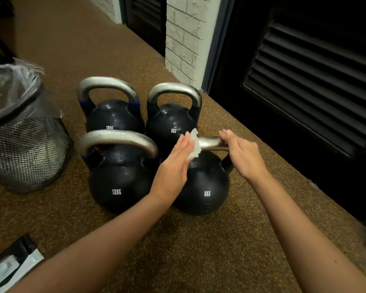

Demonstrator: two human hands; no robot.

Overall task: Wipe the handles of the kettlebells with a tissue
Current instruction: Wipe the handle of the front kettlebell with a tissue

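Several black kettlebells with silver handles stand together on the floor. The near right one, marked 8KG (203,187), has its handle (209,142) between my hands. My left hand (178,159) presses a white tissue (193,142) against the left end of that handle, fingers fairly straight. My right hand (241,153) wraps the handle's right end. Beside it stands a 12KG kettlebell (118,178) with water drops on its handle (116,137). Behind are another 12KG kettlebell (112,117) and another 8KG kettlebell (171,121).
A mesh waste bin (23,149) lined with a clear bag stands at the left. A wipes packet (11,269) lies at the bottom left. A white brick pillar (184,41) and dark louvred panels (313,81) run along the right of the speckled brown floor.
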